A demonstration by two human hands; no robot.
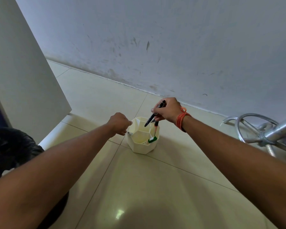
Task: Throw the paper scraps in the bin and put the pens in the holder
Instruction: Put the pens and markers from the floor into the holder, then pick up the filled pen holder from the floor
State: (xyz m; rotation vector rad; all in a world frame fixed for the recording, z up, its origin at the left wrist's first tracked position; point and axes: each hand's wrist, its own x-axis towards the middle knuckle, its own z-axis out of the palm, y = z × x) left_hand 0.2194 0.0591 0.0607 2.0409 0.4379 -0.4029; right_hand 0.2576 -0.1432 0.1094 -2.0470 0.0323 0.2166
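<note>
Both hands at the pen holder on the floor, right one holding pens over it.

White faceted pen holder (143,146) sits on the tiled floor (155,187) near the wall (155,38), with inner dividers. Green-capped marker (151,139) already in its right compartment, leaning on the rim. Right hand (168,111) closed around a black pen (153,114), tip angled down over the opening; a red-banded marker (156,125) hangs from the same grip, lower end inside the holder. Orange thread band (182,119) on the right wrist. Left hand (120,123) curled, fingers at the holder's left rim; can't tell if it actually grips it. Bin with black liner (10,151) at far left. Chrome stool base (261,131) at right. No paper scraps visible.
</note>
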